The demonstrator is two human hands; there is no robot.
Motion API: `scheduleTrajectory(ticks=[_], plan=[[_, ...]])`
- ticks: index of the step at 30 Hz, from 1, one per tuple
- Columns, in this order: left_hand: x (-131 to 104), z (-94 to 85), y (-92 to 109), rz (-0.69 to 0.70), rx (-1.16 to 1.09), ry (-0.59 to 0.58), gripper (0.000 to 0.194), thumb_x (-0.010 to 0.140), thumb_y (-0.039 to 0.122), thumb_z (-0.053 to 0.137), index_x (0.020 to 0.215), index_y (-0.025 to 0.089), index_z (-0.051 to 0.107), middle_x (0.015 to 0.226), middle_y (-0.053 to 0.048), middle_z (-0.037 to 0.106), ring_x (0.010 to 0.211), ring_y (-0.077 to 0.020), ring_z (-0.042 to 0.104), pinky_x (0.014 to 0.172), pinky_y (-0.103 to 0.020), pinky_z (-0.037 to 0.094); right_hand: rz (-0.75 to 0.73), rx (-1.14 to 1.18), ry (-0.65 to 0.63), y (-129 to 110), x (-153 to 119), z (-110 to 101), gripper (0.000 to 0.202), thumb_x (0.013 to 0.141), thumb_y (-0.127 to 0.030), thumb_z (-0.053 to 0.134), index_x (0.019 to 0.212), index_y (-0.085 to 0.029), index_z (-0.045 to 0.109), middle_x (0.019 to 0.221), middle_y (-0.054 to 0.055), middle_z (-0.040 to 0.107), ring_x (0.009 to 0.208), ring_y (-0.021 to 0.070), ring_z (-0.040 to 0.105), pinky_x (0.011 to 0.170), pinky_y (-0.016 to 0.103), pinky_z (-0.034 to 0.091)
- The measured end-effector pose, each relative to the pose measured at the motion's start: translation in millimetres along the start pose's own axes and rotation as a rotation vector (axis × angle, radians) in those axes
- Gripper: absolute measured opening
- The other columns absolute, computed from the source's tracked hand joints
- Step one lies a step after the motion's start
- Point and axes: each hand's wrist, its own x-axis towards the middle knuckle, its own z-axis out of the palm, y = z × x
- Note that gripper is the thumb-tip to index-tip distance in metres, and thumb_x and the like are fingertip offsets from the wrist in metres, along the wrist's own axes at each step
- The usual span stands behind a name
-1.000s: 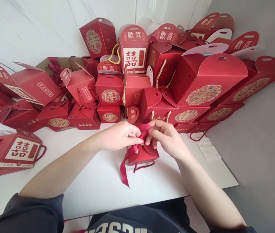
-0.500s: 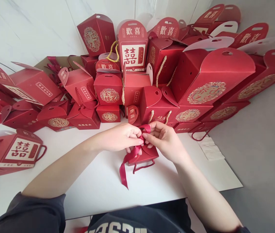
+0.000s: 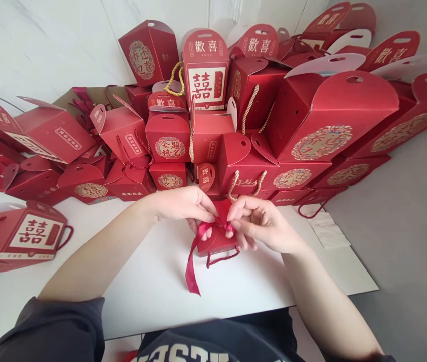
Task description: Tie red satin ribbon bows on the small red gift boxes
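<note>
left fingers [image 3: 203,214] and right fingers [image 3: 246,228] pinch the red ribbon [image 3: 190,266], tips nearly together.

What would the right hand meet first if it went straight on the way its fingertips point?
The red ribbon, which the right hand touches; beyond it, probably the left hand, though depth is hard to judge.
</note>
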Motion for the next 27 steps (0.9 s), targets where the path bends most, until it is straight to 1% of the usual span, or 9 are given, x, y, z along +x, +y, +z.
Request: scheduleTrajectory(ticks=[2,5,8,11,13,17,20,24,27], plan=[[-1,2.8,1,0.008,-0.002,0.016,0.018,0.087,0.020,0.059,0.095,0.011,0.073,0.072,-0.007,0.074,0.063,-0.0137,0.069,0.059,-0.022,0.054,0.061,-0.068,-0.087,-1,-3,-1,0.005,0.093,-0.021,0.060,0.093,-0.017,0.060,0.067,-0.004,0.059,0.048,0.0049,0.055,0.042,0.014,0.044],[-2,10.5,5,0.006,0.023,0.080,0.017,0.084,0.016,0.057,0.091,0.011,0.072,0.071,-0.006,0.072,0.062,-0.0130,0.067,0.059,-0.023,0.053,0.056,-0.152,-0.121,0,-3,0,0.003,0.092,-0.016,0.059,0.092,-0.015,0.062,0.065,-0.005,0.055,0.048,0.0038,0.051,0.044,0.014,0.046],[-2,16.8,5,-0.009,0.076,0.176,0.017,0.079,0.012,0.054,0.082,0.012,0.070,0.066,-0.003,0.068,0.058,-0.0118,0.062,0.054,-0.021,0.048,0.046,-0.192,-0.144,1,-1,0,0.007,0.091,-0.011,0.057,0.093,-0.015,0.063,0.066,-0.004,0.056,0.049,0.0037,0.051,0.045,0.013,0.045],[1,18.4,2,-0.007,0.139,0.265,0.014,0.076,0.015,0.054,0.074,0.013,0.068,0.063,-0.001,0.064,0.053,-0.0092,0.054,0.049,-0.020,0.040,0.051,-0.194,-0.156,2,1,-1,0.008,0.092,-0.011,0.055,0.093,-0.015,0.062,0.067,-0.004,0.057,0.050,0.0039,0.055,0.048,0.014,0.047],[3,17.2,-1,-0.001,0.148,0.292,0.013,0.076,0.018,0.056,0.074,0.014,0.068,0.062,0.000,0.061,0.051,-0.0081,0.048,0.048,-0.020,0.036,0.058,-0.198,-0.159,3,1,-2,0.007,0.092,-0.011,0.056,0.092,-0.015,0.061,0.070,-0.002,0.059,0.050,0.0040,0.056,0.049,0.014,0.047],[4,11.9,-3,-0.008,0.087,0.200,0.014,0.075,0.020,0.062,0.082,0.013,0.072,0.058,0.002,0.054,0.052,-0.0077,0.043,0.049,-0.020,0.032,0.083,-0.212,-0.166,4,0,-3,0.006,0.092,-0.011,0.056,0.094,-0.014,0.061,0.074,-0.001,0.061,0.051,0.0045,0.058,0.050,0.015,0.047],[4,7.9,-2,0.003,0.041,0.132,0.013,0.076,0.021,0.067,0.082,0.011,0.073,0.055,0.003,0.050,0.051,-0.0064,0.040,0.050,-0.020,0.029,0.088,-0.213,-0.172,6,0,-3,0.007,0.092,-0.011,0.055,0.094,-0.015,0.061,0.076,0.000,0.062,0.052,0.0045,0.058,0.051,0.015,0.047],[4,6.1,-1,0.002,0.008,0.150,0.012,0.077,0.021,0.068,0.080,0.011,0.074,0.055,0.003,0.051,0.050,-0.0057,0.037,0.047,-0.019,0.025,0.048,-0.225,-0.185,4,-1,-5,0.011,0.089,-0.007,0.055,0.093,-0.015,0.062,0.071,-0.001,0.062,0.056,0.0058,0.059,0.051,0.015,0.046],[3,6.0,0,-0.016,0.005,0.202,0.014,0.075,0.020,0.070,0.084,0.012,0.076,0.054,0.002,0.053,0.048,-0.0057,0.037,0.045,-0.019,0.025,0.030,-0.218,-0.287,-2,-6,-9,0.011,0.086,-0.007,0.060,0.093,-0.013,0.066,0.078,0.003,0.068,0.064,0.0088,0.063,0.054,0.017,0.050]])
